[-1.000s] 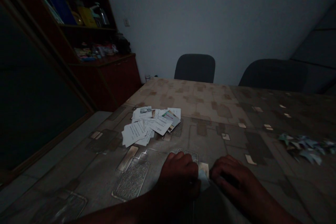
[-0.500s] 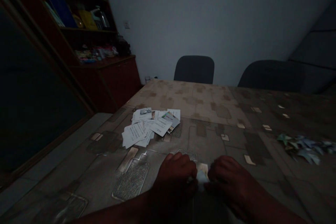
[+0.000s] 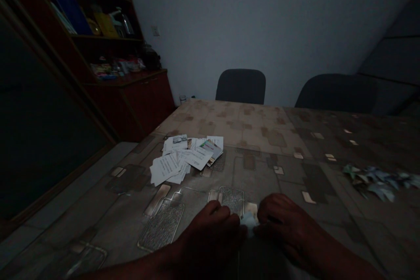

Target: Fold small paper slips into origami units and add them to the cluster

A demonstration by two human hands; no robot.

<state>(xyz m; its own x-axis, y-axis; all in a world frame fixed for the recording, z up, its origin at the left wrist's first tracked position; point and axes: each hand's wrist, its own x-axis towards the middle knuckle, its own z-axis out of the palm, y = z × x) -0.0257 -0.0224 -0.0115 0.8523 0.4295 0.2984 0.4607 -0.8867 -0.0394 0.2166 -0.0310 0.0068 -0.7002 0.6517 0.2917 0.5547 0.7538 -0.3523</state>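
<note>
Near the front of the table, a small pale piece of folded paper (image 3: 249,224) is pinched between my two hands. My left hand (image 3: 218,229) has its fingers curled at the paper's left side. On the opposite side, my right hand (image 3: 284,221) grips the paper with bent fingers and thumb. Much of the paper is covered by the fingers, and the dim light hides its exact shape. Beyond my left hand lies a loose pile of printed paper cards (image 3: 168,168). Several crumpled or folded paper pieces (image 3: 382,183) are heaped at the right.
A patterned cloth covers the table (image 3: 262,133). Two dark chairs, one at the middle (image 3: 241,86) and one at the right (image 3: 334,92), stand behind its far edge. A wooden cabinet (image 3: 144,100) with loaded shelves is at the left against the wall.
My left hand has shifted slightly left and down, and more of the pale paper shows between the hands. The whole view has moved a little; the piles look unchanged.
</note>
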